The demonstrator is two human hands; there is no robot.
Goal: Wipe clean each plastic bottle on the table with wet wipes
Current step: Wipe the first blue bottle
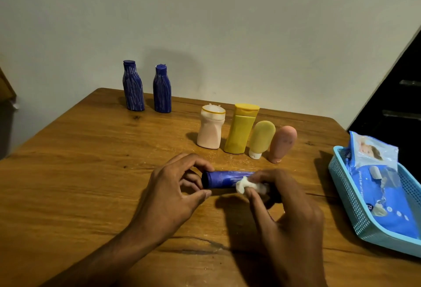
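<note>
The blue bottle [225,179] lies on its side just above the table [68,172], near the middle of the front edge, base toward 9 o'clock. The left hand [173,193] pinches the base end between thumb and curled fingers. The right hand [284,207] grasps a crumpled wet wipe [245,185] and presses it against the bottle body, fingers curled over the cap end.

Procedure for the current step:
1. Keep the left-hand pinch firm at the base so the bottle does not slip.
2. Stroke the wipe along the body from 3 o'clock toward 9 o'clock.
3. Rotate the bottle with the left fingers between strokes so every side is covered.
4. Refold the wipe to a clean face when it appears soiled.

Inventory, counted:
- Blue bottles: three. One in hand; two streaked blue bottles [147,88] upright at 11 o'clock.
- Pale pink bottle [210,130]: one, at 12 o'clock.
- Yellow bottle [241,129]: one.
- Yellow-green tube [262,138]: one, cap down.
- Pink tube [282,144]: one, cap down.
- Wet wipe pack [385,198]: apparently two packs, in one blue basket [346,202] at 3 o'clock.
</note>
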